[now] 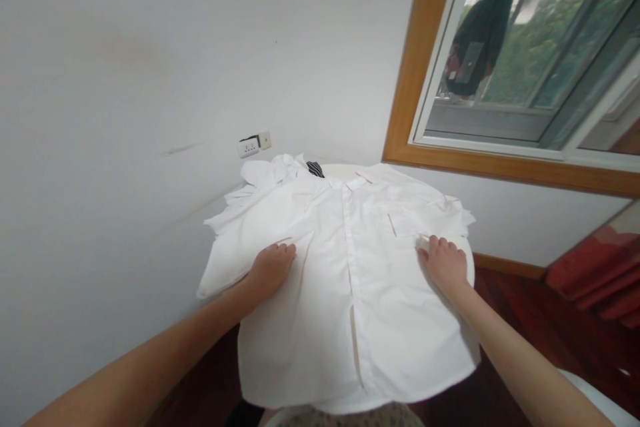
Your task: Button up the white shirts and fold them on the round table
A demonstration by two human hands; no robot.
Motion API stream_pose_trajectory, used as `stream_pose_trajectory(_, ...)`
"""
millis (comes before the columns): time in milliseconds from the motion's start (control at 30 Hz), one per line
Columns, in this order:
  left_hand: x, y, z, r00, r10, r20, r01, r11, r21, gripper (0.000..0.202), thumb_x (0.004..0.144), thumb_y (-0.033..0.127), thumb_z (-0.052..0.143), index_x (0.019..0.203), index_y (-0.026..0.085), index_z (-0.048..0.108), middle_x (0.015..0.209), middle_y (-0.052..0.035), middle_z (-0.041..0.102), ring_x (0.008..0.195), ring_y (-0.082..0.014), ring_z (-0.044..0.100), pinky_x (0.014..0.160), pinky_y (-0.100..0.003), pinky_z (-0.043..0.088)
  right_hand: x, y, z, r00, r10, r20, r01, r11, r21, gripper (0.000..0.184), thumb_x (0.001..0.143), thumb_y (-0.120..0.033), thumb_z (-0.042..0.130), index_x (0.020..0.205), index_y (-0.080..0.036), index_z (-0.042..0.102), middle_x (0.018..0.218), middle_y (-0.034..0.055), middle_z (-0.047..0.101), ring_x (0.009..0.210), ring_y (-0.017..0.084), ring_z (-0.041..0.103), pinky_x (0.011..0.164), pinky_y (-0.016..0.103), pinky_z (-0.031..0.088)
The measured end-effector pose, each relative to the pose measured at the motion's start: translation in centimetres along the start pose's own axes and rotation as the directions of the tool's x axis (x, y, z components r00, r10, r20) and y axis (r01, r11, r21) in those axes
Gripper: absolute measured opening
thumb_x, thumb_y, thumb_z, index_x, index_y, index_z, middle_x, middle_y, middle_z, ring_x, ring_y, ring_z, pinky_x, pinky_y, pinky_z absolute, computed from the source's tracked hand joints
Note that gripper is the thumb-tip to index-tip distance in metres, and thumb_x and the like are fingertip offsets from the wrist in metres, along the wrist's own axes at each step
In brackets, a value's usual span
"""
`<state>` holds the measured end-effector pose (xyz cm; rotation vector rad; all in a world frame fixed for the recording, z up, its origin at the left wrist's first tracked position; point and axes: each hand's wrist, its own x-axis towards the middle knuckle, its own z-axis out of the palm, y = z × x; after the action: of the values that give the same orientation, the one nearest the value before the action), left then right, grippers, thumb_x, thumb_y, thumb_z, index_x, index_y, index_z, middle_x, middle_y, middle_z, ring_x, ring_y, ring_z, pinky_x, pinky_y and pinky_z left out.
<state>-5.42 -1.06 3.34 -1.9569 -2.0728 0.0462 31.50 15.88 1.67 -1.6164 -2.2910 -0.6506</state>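
A white button-front shirt (350,287) lies spread face up over a small round white table (470,267), its hem hanging over the near edge. My left hand (273,268) rests on the shirt's left side near the sleeve, fingers curled and pressed on the cloth. My right hand (443,261) lies on the right side just below the chest pocket (404,223), fingers together and bent against the fabric. Neither hand lifts the shirt.
More white clothes (265,177) and a dark striped piece (315,169) are piled at the table's far side against the white wall. A wall socket (249,146) sits above them. A wood-framed window (525,80) is on the right. A red cushion (595,267) stands on the dark wooden floor.
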Motion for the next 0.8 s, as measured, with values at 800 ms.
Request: stream_pose_trajectory(800, 9.1, 2.8, -0.2, 0.941, 0.308, -0.136, -0.332, 0.917, -0.22, 0.034, 0.094, 0.023, 0.032, 0.105, 0.013, 0.062, 0.111, -0.0134, 0.063, 0.106, -0.0224, 0.055, 0.095, -0.039, 0.043, 7.1, -7.2, -1.6, 0.891, -0.443, 0.101, 0.389, 0.859, 0.333, 0.035, 0.094, -0.019, 0.031, 0.104, -0.013, 0.065, 0.111, 0.0143, 0.061, 0.106, 0.023, 0.052, 0.093, 0.033, 0.037)
